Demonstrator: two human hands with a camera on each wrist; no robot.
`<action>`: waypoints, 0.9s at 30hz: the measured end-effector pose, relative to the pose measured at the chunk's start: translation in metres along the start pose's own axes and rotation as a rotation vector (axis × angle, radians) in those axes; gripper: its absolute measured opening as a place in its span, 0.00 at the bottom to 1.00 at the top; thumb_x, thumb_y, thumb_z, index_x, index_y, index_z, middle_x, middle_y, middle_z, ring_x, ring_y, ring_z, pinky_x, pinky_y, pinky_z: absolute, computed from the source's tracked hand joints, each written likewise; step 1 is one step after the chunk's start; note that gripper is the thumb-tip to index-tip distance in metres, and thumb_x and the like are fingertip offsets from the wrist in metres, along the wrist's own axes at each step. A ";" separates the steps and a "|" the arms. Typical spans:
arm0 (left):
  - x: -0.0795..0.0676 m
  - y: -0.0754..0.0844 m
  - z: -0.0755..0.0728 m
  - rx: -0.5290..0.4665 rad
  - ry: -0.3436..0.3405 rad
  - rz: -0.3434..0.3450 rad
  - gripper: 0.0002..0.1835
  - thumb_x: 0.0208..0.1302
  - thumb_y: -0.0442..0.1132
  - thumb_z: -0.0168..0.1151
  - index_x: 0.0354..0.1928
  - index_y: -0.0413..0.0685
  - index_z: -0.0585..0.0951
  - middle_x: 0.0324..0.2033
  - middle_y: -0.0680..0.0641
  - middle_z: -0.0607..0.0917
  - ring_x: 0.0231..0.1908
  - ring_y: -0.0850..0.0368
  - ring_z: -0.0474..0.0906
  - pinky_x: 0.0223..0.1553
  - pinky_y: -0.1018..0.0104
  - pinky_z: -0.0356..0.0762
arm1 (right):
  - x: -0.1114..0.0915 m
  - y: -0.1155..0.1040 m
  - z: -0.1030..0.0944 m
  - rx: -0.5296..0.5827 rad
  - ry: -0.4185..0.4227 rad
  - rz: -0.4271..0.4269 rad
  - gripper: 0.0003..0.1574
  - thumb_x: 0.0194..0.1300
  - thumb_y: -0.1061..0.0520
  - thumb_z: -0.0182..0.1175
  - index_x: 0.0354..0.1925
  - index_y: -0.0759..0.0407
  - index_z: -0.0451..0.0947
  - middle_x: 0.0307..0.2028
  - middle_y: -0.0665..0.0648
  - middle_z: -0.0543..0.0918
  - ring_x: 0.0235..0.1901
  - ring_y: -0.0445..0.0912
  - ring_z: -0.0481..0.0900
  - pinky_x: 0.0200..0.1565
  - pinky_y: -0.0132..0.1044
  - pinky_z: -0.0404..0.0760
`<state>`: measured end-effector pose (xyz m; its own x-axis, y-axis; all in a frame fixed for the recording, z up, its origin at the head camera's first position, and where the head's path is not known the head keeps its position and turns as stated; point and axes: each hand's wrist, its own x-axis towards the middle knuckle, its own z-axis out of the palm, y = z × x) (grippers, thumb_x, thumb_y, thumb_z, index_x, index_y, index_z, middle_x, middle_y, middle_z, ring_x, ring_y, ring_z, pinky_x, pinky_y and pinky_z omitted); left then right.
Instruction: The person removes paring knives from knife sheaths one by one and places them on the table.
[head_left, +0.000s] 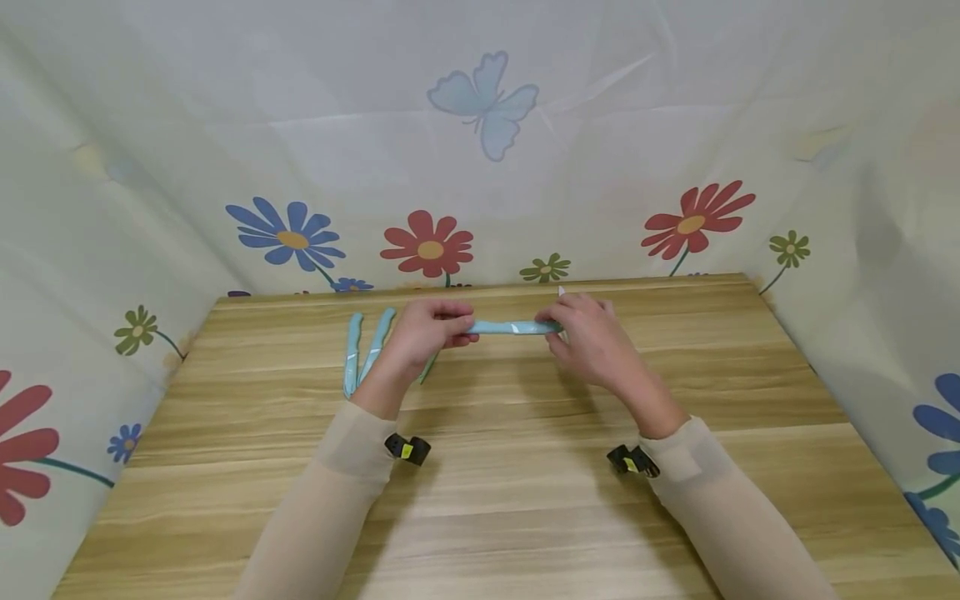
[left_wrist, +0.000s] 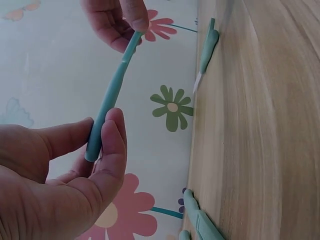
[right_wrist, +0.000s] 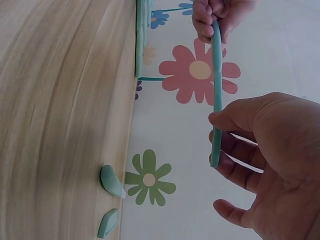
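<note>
A light teal sheathed knife [head_left: 513, 327] is held level above the table between both hands. My left hand [head_left: 423, 337] pinches its handle end between thumb and fingers. At the other end, my right hand [head_left: 596, 340] grips the sheath [right_wrist: 216, 120] with thumb and fingertips. Two more teal sheathed knives [head_left: 352, 354] lie left of the left hand, and a thin green edge [head_left: 428, 368] shows beside that wrist, mostly hidden. Beyond the right hand lies an unsheathed knife [left_wrist: 209, 52] with a pale blade, a separate sheath [right_wrist: 109, 223] close by it.
The wood-grain table [head_left: 510, 500] ends at a back edge just beyond the hands. A pale cloth with printed flowers [head_left: 495, 192] hangs behind it and along both sides.
</note>
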<state>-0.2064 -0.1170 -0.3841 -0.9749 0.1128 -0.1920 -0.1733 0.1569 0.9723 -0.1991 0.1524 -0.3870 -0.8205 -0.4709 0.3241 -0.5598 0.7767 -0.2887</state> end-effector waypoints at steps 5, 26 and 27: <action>-0.006 -0.002 -0.003 -0.015 -0.022 0.016 0.15 0.76 0.33 0.65 0.59 0.35 0.83 0.51 0.38 0.85 0.46 0.47 0.89 0.53 0.58 0.86 | -0.001 -0.001 -0.002 -0.006 0.016 -0.029 0.12 0.70 0.59 0.70 0.51 0.55 0.88 0.45 0.53 0.85 0.54 0.56 0.78 0.58 0.64 0.71; -0.023 -0.004 -0.004 -0.002 -0.033 0.036 0.14 0.77 0.33 0.64 0.59 0.35 0.83 0.49 0.38 0.86 0.43 0.49 0.89 0.57 0.50 0.84 | -0.008 -0.003 -0.007 -0.047 0.069 -0.133 0.12 0.69 0.60 0.72 0.51 0.56 0.88 0.48 0.54 0.85 0.53 0.55 0.78 0.61 0.63 0.69; -0.023 -0.004 -0.004 0.001 -0.031 0.040 0.14 0.77 0.33 0.64 0.59 0.35 0.84 0.49 0.38 0.86 0.43 0.49 0.89 0.57 0.49 0.84 | -0.008 -0.003 -0.007 -0.050 0.071 -0.138 0.12 0.69 0.60 0.71 0.51 0.56 0.87 0.48 0.54 0.85 0.53 0.55 0.78 0.61 0.63 0.69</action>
<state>-0.1838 -0.1238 -0.3828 -0.9763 0.1491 -0.1566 -0.1339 0.1521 0.9793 -0.1898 0.1568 -0.3820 -0.7252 -0.5452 0.4206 -0.6584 0.7277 -0.1922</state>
